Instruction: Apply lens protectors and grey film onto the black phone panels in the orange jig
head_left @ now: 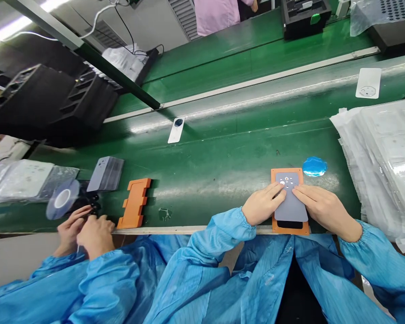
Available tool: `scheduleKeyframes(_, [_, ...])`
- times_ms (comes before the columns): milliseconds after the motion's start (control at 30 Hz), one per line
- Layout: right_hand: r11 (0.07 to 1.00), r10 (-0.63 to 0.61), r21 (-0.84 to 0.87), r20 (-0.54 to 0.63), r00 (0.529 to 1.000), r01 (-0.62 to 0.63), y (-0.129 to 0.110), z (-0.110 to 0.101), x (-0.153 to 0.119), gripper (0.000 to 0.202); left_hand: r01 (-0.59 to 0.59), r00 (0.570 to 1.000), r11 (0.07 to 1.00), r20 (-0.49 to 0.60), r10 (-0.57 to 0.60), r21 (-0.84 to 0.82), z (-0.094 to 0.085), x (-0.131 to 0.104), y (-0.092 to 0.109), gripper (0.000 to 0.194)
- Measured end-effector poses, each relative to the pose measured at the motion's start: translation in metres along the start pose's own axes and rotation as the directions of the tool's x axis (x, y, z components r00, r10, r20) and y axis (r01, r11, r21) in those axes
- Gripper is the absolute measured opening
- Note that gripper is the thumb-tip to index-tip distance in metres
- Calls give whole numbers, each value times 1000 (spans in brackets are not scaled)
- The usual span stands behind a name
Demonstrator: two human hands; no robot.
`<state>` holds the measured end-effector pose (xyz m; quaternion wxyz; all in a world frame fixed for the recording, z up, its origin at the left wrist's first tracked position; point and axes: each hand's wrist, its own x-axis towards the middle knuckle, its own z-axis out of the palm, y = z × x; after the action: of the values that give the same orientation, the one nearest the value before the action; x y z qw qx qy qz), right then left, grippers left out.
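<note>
Left hand (pixel 262 205), right hand (pixel 325 209) steadying panel (pixel 290 206) between them, grasp unclear; jig (pixel 291 231) beneath likely keeping it square.

I get a bright feed: a tube lamp (pixel 6 33) glows overexposed at ten o'clock, and glare streaks the green worktop (pixel 202 171) from ten to two. Black racks (pixel 30 99) towards nine look dim. The grey panel (pixel 291 204) near four shows sharply, while wide-angle stretch skews the edges.
</note>
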<state>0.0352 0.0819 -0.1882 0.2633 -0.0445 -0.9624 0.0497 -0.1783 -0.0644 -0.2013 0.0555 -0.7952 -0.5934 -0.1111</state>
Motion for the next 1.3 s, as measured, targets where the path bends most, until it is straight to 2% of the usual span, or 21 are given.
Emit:
scheduleKeyframes(133, [1000, -12, -27, 109, 994, 15, 6, 9, 0, 33, 27, 999, 997, 43, -31, 75, 3, 5, -1, 22])
scheduleKeyframes(300, [994, 9, -109, 212, 977, 15, 4, 20, 2, 42, 53, 996, 993, 69, -61, 110, 7, 7, 4, 20])
scheduleKeyframes(533, [994, 27, -107, 286, 958, 4, -2, 16, 5, 48, 60, 996, 996, 66, -64, 66, 8, 5, 9, 22])
scheduleKeyframes(800, [999, 52, -12, 294, 954, -51, -5, 13, 3, 60, 83, 996, 993, 31, -85, 83, 10, 1, 18, 23])
scheduleKeyframes(933, [998, 54, -31, 303, 951, -47, -9, 10, -1, 60, 86, 996, 993, 14, -87, 75, 7, -3, 24, 27])
scheduleKeyframes(1167, [996, 33, -92, 303, 952, -6, -15, 5, -3, 53, 93, 995, 994, 37, -95, 48, 6, -6, 25, 33])
scheduleKeyframes(1300, [996, 58, -85, 294, 954, -34, -17, 5, -5, 56, 115, 988, 993, 102, -113, -17, 2, -9, 25, 41])
